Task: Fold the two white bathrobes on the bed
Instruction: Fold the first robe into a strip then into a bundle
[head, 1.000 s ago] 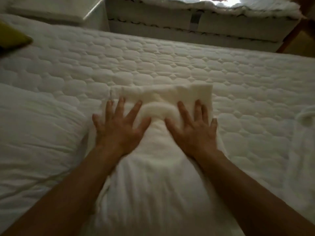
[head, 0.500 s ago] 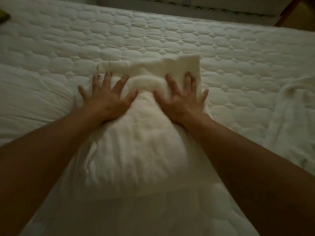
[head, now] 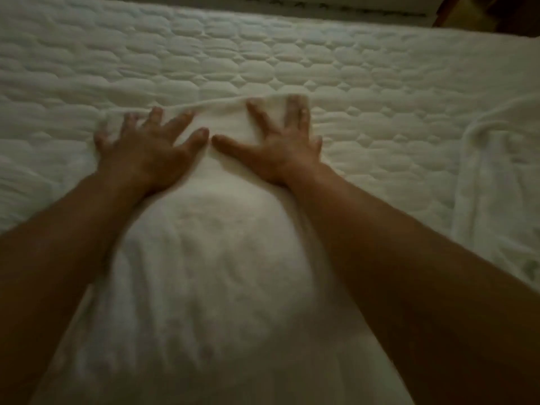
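We press the left hand (head: 146, 154) and right hand (head: 277, 150), fingers spread flat, gripping nothing, on the folded bathrobe (head: 210, 258); second bathrobe (head: 496, 182) lies right on the bed (head: 263, 54).

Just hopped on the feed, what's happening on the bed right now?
A person presses the left hand and right hand flat, fingers spread, on the far end of a white bathrobe lying on the quilted bed. It looks partly folded. The second bathrobe lies rumpled at the right edge, untouched.
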{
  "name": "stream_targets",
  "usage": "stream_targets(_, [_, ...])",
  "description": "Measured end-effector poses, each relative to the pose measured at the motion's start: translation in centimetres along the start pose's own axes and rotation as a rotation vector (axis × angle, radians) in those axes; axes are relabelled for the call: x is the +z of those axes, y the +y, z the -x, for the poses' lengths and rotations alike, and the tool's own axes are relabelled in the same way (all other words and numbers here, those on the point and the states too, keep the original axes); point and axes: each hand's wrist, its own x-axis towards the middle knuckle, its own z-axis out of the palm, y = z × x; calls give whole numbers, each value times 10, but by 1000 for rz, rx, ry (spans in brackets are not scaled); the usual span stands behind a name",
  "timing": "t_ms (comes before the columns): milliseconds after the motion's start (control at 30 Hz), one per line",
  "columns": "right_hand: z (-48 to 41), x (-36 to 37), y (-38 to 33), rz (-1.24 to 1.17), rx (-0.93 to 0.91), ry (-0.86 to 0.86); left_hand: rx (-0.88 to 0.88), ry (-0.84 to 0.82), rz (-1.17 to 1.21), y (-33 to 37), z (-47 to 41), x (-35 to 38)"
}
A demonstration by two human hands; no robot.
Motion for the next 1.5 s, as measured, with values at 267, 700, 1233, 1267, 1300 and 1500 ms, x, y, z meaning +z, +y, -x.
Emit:
stream_targets(267, [1, -6, -1, 42, 86, 27, -65, 182, -115, 18, 28, -4])
stream_targets(700, [157, -8, -25, 142, -347, -89, 196, -69, -29, 17, 165, -24])
stream_targets(1233, [221, -26, 69, -871, 508, -197, -710, -137, 1548, -44, 268, 1])
stream_targets(1267, [221, -26, 62, -898, 499, -195, -687, -175, 1646, -44, 267, -5])
stream_targets(1300, [222, -27, 57, -939, 495, -197, -666, -199, 1707, -42, 266, -11])
stream_targets(1500, [248, -5, 49, -1038, 495, -159, -598, -15, 1624, -74, 273, -15])
